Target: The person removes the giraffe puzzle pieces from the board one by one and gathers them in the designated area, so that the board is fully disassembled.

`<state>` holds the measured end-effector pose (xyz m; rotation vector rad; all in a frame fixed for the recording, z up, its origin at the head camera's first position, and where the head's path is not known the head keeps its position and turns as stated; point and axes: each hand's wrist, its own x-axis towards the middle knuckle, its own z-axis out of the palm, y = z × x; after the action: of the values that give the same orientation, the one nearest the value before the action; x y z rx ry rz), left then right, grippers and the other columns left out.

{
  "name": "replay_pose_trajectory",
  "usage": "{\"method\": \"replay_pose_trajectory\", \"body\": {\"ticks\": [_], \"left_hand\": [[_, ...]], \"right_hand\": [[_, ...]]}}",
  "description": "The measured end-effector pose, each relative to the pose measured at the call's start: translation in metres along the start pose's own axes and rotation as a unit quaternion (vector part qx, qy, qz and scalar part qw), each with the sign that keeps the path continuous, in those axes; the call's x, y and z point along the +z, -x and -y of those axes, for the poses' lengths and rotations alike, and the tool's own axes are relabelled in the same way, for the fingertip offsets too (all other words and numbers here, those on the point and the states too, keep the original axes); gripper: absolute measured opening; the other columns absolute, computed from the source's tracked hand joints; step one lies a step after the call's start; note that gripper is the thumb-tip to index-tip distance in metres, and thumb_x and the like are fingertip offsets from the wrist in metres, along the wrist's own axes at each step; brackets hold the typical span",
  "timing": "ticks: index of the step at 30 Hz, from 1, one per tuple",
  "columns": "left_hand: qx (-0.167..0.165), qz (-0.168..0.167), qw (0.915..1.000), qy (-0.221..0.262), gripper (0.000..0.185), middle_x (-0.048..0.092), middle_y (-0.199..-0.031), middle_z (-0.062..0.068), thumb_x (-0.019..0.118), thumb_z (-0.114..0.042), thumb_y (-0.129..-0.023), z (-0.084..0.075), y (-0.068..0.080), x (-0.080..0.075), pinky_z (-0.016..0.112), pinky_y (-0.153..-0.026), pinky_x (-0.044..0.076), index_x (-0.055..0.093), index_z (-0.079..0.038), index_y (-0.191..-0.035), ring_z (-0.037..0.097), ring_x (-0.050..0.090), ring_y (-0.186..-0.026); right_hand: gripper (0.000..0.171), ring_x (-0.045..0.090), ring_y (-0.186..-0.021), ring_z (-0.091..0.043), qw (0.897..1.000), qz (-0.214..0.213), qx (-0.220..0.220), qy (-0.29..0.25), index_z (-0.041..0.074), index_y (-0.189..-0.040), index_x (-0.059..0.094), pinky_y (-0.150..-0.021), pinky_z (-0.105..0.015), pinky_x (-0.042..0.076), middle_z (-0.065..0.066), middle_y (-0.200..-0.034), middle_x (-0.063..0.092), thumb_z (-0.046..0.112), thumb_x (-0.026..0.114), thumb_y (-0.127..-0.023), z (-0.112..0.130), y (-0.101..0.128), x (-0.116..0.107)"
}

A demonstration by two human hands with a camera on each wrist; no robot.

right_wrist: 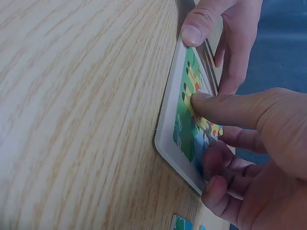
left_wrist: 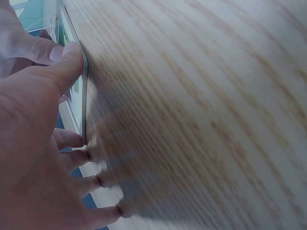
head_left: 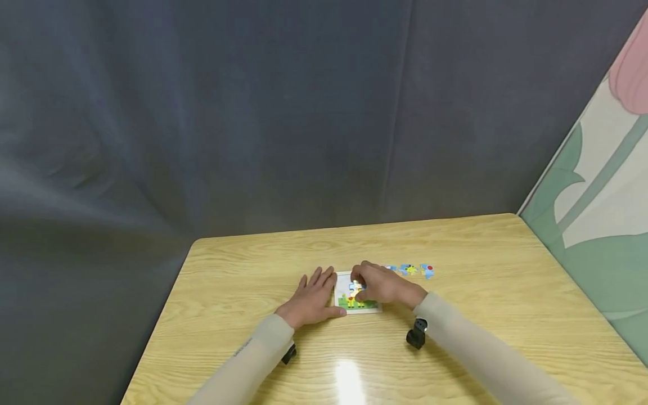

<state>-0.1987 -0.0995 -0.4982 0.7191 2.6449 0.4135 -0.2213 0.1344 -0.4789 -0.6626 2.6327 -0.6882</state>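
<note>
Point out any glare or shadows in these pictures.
Head view: a bright white glare patch on the table, near the bottom edge; left wrist view: soft shadows beside the left hand; right wrist view: a thin shadow along the puzzle frame.

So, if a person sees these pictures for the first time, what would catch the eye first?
Probably the bright puzzle on the table, with the left hand at its edge and the right hand curled over it. Next, perhaps, the dark curtain behind the table and the pink flower at the head view's upper right.
</note>
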Motion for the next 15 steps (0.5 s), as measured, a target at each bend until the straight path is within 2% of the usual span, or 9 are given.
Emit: {"method": "replay_pose_trajectory", "body": {"ticks": [5, 10, 15], "left_hand": [[-0.004, 0.003, 0.9998, -0.017, 0.096, 0.010, -0.183, 0.007, 0.058, -0.067, -0.102, 0.006, 0.002, 0.000, 0.067, -0.133, 0.016, 0.021, -0.013, -0.172, 0.035, 0.008, -0.170], [-0.005, 0.006, 0.9998, -0.020, 0.098, 0.010, -0.182, 0.006, 0.058, -0.069, -0.101, 0.013, 0.004, -0.001, 0.065, -0.134, 0.015, 0.021, -0.013, -0.172, 0.034, 0.007, -0.170], [-0.002, 0.006, 0.9999, -0.008, 0.097, 0.012, -0.182, 0.009, 0.061, -0.065, -0.101, 0.015, 0.009, -0.004, 0.068, -0.133, 0.014, 0.023, -0.011, -0.172, 0.037, 0.008, -0.170]], "right_hand": [[0.025, 0.050, -0.079, -0.015, 0.999, -0.005, -0.031, -0.027, 0.009, -0.113, 0.066, -0.069, -0.029, 0.042, -0.001, -0.093, 0.059, 0.014, 0.082, -0.095, -0.001, -0.007, 0.005], [0.008, 0.054, -0.072, -0.011, 0.994, -0.007, -0.058, -0.092, 0.004, -0.112, 0.066, -0.065, -0.024, 0.045, -0.001, -0.088, 0.065, 0.005, 0.064, -0.104, -0.002, -0.011, 0.007], [0.012, 0.058, -0.074, -0.010, 0.988, -0.006, -0.077, -0.136, 0.003, -0.112, 0.067, -0.065, -0.022, 0.048, -0.004, -0.091, 0.070, 0.003, 0.056, -0.108, -0.003, -0.012, 0.008]]}}
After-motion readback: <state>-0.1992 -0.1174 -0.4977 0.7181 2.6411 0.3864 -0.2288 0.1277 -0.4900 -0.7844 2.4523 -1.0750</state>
